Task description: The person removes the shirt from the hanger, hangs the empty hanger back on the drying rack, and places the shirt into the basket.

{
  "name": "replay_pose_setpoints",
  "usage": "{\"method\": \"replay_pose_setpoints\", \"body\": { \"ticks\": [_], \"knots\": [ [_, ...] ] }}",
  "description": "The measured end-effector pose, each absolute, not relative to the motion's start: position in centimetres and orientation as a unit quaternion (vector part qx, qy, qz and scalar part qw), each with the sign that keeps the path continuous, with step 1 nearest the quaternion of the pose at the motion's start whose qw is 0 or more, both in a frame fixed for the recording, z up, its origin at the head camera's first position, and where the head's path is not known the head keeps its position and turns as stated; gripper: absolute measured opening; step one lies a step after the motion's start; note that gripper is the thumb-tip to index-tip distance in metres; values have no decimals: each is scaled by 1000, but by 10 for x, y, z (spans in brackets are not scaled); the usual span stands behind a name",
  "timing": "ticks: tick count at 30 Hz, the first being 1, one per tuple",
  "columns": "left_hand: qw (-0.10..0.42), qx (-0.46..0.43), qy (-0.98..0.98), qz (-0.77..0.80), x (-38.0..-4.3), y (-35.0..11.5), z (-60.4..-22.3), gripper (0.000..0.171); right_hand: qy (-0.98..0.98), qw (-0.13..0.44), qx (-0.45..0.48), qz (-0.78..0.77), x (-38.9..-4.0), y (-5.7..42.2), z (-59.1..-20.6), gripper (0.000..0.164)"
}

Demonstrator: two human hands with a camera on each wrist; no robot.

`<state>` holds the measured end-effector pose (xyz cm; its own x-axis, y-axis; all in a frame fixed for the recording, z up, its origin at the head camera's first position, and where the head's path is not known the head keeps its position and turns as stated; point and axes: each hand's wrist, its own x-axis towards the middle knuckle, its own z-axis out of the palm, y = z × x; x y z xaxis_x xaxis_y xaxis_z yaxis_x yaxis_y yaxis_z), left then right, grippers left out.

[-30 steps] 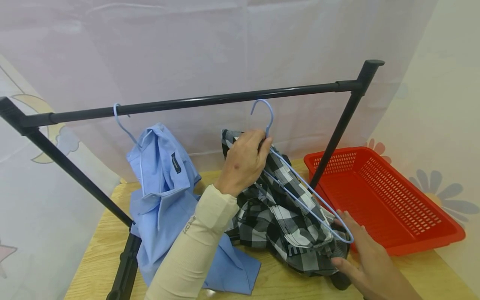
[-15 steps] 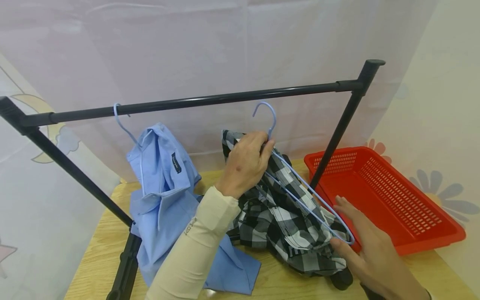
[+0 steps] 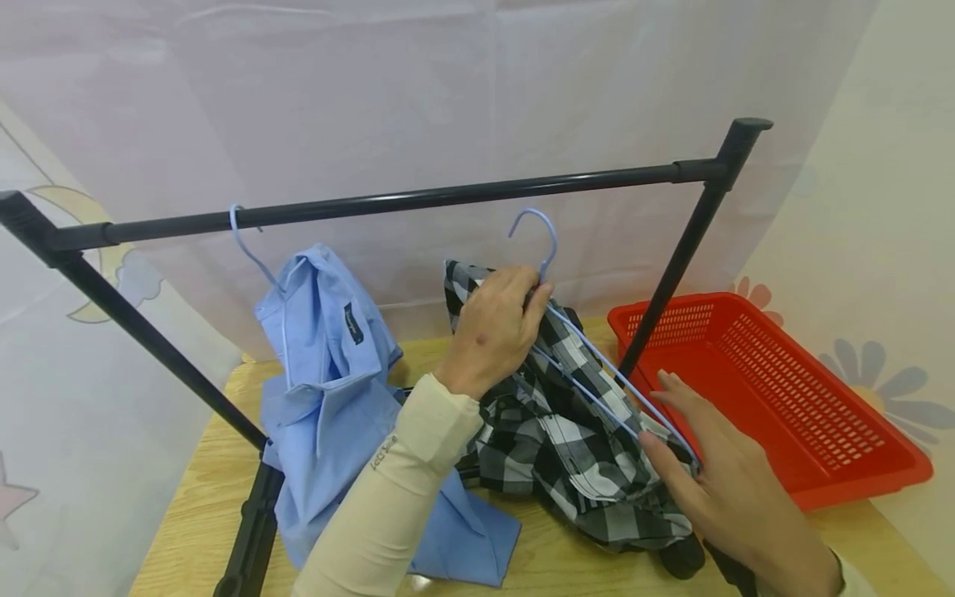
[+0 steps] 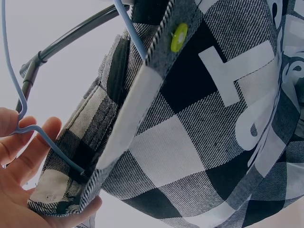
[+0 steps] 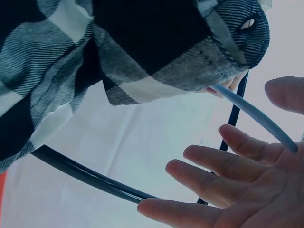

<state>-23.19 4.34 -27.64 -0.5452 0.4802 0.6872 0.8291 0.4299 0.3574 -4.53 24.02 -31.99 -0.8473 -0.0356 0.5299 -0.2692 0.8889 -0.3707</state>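
My left hand (image 3: 496, 332) pinches a light-blue clothes hanger (image 3: 548, 240) just below its hook, together with a fold of a black-and-white checked shirt (image 3: 589, 448). In the left wrist view, thumb and finger meet at the hanger's neck, and the shirt edge with a yellow-green button (image 4: 179, 37) hangs beside it. One hanger arm lies inside the shirt; the other slants down to the right, outside the cloth. My right hand (image 3: 734, 481) is at that far end, fingers spread, and in the right wrist view the hanger's end (image 5: 266, 121) meets its palm.
A black clothes rail (image 3: 418, 201) crosses above the hands. On its left hangs a blue shirt (image 3: 321, 381) on a hanger (image 3: 249, 249), trailing onto the wooden table (image 3: 194, 514). A red basket (image 3: 753, 398) stands at the right, behind the rail's post (image 3: 671, 265).
The right hand has shifted up and left over the hanger's lower end. The left hand and the hanger hook have dropped slightly and moved a little right.
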Motion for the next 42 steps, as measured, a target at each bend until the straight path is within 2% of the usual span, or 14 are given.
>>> {"method": "replay_pose_setpoints", "body": {
  "ticks": [31, 40, 42],
  "knots": [
    [248, -411, -807, -343, -230, 44, -278, 20, -911, 339, 105, 209, -59, 235, -325, 6],
    [263, -421, -795, -349, -232, 44, -279, 19, -904, 364, 106, 197, -61, 236, -328, 5],
    [263, -422, -794, -349, -232, 44, -280, 19, -901, 369, 107, 200, -61, 236, -329, 10]
  ]
}}
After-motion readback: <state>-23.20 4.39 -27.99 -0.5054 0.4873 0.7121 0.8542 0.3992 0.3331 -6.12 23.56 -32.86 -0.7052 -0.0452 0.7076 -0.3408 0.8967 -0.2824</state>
